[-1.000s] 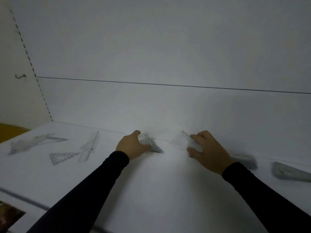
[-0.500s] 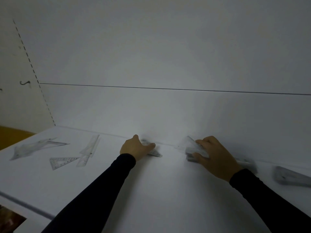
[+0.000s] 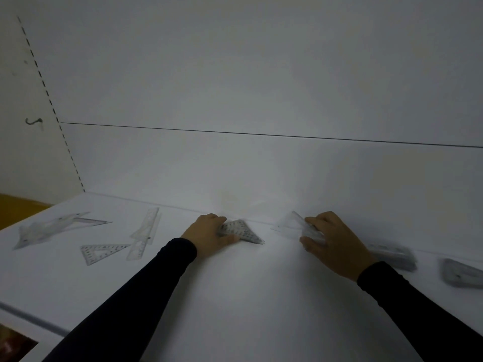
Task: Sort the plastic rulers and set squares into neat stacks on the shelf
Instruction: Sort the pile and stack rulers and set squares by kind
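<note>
My left hand (image 3: 209, 235) grips a small stack of clear set squares (image 3: 243, 232) that lies on the white shelf (image 3: 248, 296) near the back wall. My right hand (image 3: 330, 244) holds a bundle of clear set squares (image 3: 298, 227), tilted with its far end raised off the shelf. To the left lie a loose set square (image 3: 100, 252), a clear ruler (image 3: 145, 235) and a larger pile of clear pieces (image 3: 52, 227). Two grey stacks (image 3: 394, 256) (image 3: 462, 275) sit to the right, blurred.
The shelf's back wall rises right behind both hands. A slotted upright (image 3: 47, 92) and a hook (image 3: 34, 121) are at the left. The shelf's front edge (image 3: 26, 313) runs along the lower left, with yellow (image 3: 15, 207) beyond the left end.
The left hand's set squares show more again beside its thumb. The right hand has shifted slightly with its bundle still tilted. The view has moved a little.
</note>
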